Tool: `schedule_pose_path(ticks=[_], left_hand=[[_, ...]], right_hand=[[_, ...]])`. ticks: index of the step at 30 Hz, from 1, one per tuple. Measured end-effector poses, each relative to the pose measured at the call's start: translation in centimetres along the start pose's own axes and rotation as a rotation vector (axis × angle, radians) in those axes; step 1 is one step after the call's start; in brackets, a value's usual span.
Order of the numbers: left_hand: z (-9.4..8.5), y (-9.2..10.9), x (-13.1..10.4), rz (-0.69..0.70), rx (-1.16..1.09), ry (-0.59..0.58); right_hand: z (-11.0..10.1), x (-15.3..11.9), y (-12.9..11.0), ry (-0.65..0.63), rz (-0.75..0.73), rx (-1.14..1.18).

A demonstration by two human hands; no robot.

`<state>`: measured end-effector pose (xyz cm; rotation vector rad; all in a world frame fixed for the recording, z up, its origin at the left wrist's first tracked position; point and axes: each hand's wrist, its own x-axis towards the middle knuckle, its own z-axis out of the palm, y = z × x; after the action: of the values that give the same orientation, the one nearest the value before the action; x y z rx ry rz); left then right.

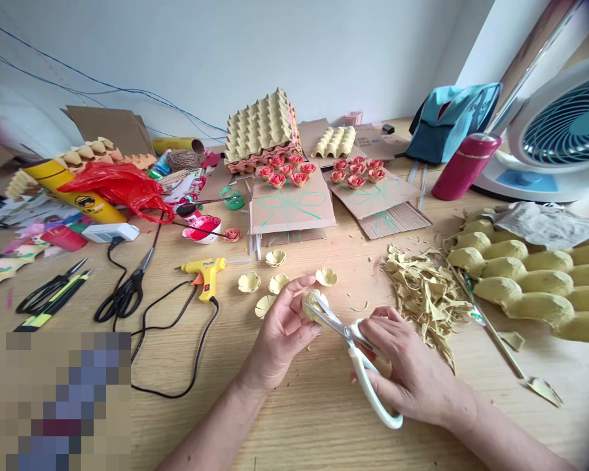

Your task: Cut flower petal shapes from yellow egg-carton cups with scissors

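Between the fingers and thumb of my left hand (285, 324) is a yellowish egg-carton cup (312, 310). My right hand (402, 366) grips a pair of white-handled scissors (373, 386). Their blades are parted and lie at the cup, where the cut edge is partly hidden. Just beyond my left hand lie several cut cups shaped like flowers, among them one petalled cup (326, 277) and another cup (249, 282). A heap of carton scraps (425, 301) lies to the right of my right hand.
A yellow glue gun (203, 275) with a looping cord and black scissors (122, 294) lie left. Red paper flowers (277, 178) top cardboard sheets (294, 209). Egg trays (525, 281), a red bottle (466, 167) and a fan (564, 131) stand right.
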<state>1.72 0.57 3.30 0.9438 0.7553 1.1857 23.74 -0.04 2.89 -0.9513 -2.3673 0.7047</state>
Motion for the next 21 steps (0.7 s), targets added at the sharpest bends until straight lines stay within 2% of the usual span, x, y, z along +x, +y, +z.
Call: schedule_pose_path(ticks=[16,21], left_hand=[[-0.07,0.47,-0.01,0.005,-0.022,0.025],[-0.24,0.31,0.11,-0.007,-0.014,0.029]], right_hand=[[0.06,0.07,-0.18,0.043,-0.036,-0.045],[0.2,0.04,0.28,0.094,-0.008,-0.022]])
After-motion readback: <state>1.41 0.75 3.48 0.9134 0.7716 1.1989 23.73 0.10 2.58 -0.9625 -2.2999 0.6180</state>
